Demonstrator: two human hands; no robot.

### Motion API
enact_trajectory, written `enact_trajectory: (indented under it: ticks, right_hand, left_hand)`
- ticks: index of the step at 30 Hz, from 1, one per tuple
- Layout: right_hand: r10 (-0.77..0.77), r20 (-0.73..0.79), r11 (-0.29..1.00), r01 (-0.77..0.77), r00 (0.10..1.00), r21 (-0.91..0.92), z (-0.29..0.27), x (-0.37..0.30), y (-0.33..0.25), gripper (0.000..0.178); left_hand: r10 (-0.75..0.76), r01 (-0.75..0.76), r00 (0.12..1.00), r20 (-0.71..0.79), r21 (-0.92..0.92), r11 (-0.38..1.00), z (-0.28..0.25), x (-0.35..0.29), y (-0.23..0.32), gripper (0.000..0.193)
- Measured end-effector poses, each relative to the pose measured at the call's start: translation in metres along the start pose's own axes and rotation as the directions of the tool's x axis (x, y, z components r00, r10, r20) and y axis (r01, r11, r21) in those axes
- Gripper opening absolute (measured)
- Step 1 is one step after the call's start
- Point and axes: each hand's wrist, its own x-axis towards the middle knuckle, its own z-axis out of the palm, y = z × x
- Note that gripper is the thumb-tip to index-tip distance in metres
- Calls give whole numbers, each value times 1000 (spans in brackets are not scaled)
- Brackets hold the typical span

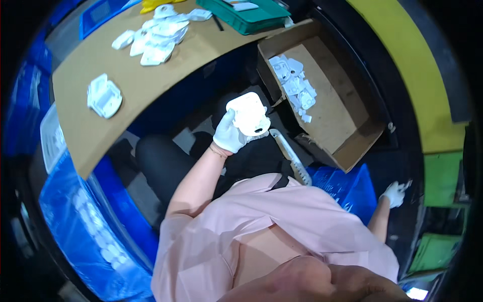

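Note:
My left hand (227, 135), in a white glove, is raised over my lap. Its fingers are closed round a white plastic housing (247, 113) with rounded corners and a small dark hole near its lower edge. Glare hides the housing's finer detail, and it may be more than one piece. Far out to the right, my right hand (394, 195), also white-gloved, reaches to a dark surface. Its fingers are bent together at something small and greyish that I cannot make out.
On the curved brown table lie a heap of white plastic parts (160, 35) and one separate white part (104, 95). Behind stands a green tray (244, 17). A cardboard box (339, 95) holds several white pieces. Blue bins (347, 189) stand beside me; a blue-lined one (90, 221) contains white parts.

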Motion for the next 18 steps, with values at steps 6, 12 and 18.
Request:
enact_trajectory:
  ticks: [6, 12, 18]
  right_hand:
    - [-419, 222, 603, 87, 880, 793, 53, -36, -72, 16]
    - [-977, 156, 158, 0, -144, 987, -64, -206, -233, 43]
    - [-798, -98, -286, 231, -594, 930, -122, -253, -271, 45]
  left_hand:
    - [36, -31, 999, 33, -140, 990, -5, 1, -4, 71]
    - [121, -121, 990, -68, -5, 993, -32, 1, -12, 56]
    - [202, -172, 977, -67, 311, 935, -2, -12, -7, 70]
